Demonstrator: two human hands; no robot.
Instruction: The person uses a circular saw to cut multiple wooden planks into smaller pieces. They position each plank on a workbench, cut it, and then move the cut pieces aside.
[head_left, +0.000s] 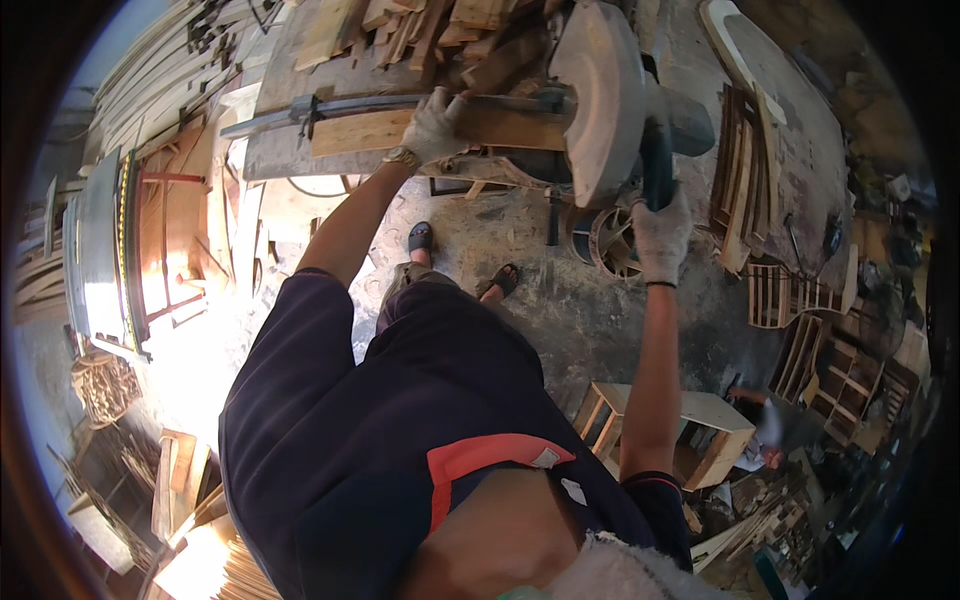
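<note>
My left hand [435, 128], in a pale work glove, lies over a wooden board [360, 133], its fingers curled across the far edge by the metal fence [262, 122]. The board lies lengthwise along the fence, and its right end reaches the saw. My right hand [661, 236], also gloved, is closed round the dark handle [657, 170] of a miter saw [603, 100]. The saw's large grey blade guard hides the blade, so I cannot tell whether it touches the wood.
Offcuts [430, 32] are heaped behind the fence. Long strips [738, 170] lie on the bench at right. Below the saw stands a round frame [612, 243]. A wooden cabinet [690, 425] sits at lower right, with another person's arm [748, 396] beside it. Lumber [170, 70] is stacked at far left.
</note>
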